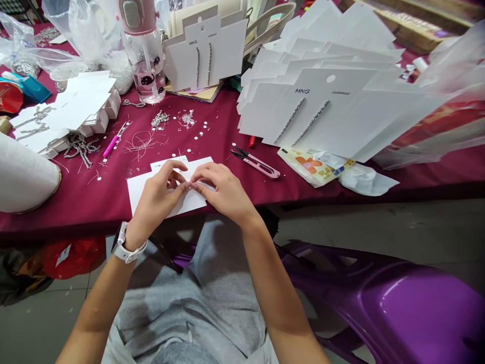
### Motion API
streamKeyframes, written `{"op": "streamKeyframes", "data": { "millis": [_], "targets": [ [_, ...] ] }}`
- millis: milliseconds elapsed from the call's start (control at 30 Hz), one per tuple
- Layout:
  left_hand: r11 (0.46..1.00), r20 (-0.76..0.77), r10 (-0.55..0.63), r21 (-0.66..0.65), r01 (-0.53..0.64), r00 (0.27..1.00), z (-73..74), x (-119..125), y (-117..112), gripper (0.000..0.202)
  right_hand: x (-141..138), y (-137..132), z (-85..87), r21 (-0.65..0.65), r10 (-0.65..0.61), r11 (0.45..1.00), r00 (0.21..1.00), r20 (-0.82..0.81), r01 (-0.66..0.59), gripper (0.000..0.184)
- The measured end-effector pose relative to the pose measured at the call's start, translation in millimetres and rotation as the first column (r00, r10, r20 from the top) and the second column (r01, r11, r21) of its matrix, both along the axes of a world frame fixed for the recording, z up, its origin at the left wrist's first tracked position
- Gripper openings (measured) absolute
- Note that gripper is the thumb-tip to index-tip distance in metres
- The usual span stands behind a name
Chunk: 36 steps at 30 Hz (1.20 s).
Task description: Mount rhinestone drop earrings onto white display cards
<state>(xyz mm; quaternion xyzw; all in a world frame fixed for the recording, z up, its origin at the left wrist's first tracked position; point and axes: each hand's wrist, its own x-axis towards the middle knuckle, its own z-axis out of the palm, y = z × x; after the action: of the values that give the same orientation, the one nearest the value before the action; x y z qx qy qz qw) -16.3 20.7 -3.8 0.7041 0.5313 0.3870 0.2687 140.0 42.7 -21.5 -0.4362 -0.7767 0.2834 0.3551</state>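
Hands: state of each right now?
Left hand: fingertips pinched shut over the white card; what they pinch is too small to tell.
Right hand: likewise pinched shut, meeting the other's tips.

left hand (pixel 157 194) and right hand (pixel 223 189) are covering the middle of the white card (pixel 138 192) | whatever their fingertips (pixel 185 186) are pinching is reading too small to tell | frame edges are cutting off the bottle (pixel 146 55) and the white roll (pixel 22 174)

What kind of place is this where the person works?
Probably a small workshop or home table for packing jewellery. Stacks of white earring cards stand on the red-clothed table, loose silver chains lie at the left, and pink snips lie beside the right hand.
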Motion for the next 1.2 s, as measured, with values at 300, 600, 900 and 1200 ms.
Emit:
{"op": "streamKeyframes", "data": {
  "millis": [300, 600, 900, 1200],
  "targets": [
    [0.999, -0.057, 0.034, 0.018, -0.033, 0.998, 2.0, -0.9, -7.0, 0.022, -2.6, -4.0, -1.6, 0.052, -0.045, 0.998, 0.998, 0.033, 0.044, 0.007],
    [0.999, 0.023, 0.05, -0.013, -0.05, 0.998, -1.2, -2.6, -5.5, 0.021, -4.9, -11.7, -7.5, 0.303, -0.056, 0.952, 0.997, 0.053, 0.038, 0.013],
    [0.999, 0.069, 0.035, -0.018, -0.034, 0.997, -4.6, -6.0, -7.1, 0.023, -15.0, -20.2, -6.8, 0.25, -0.131, 0.96, 0.991, -0.004, 0.128, 0.013],
    [0.997, -0.005, 0.024, 0.076, -0.024, 1.0, -5.5, -5.9, -9.4, 0.023, -21.5, -24.9, -6.7, 0.205, -0.22, 0.955, 0.975, 0.02, 0.212, 0.011]
  ]
}}
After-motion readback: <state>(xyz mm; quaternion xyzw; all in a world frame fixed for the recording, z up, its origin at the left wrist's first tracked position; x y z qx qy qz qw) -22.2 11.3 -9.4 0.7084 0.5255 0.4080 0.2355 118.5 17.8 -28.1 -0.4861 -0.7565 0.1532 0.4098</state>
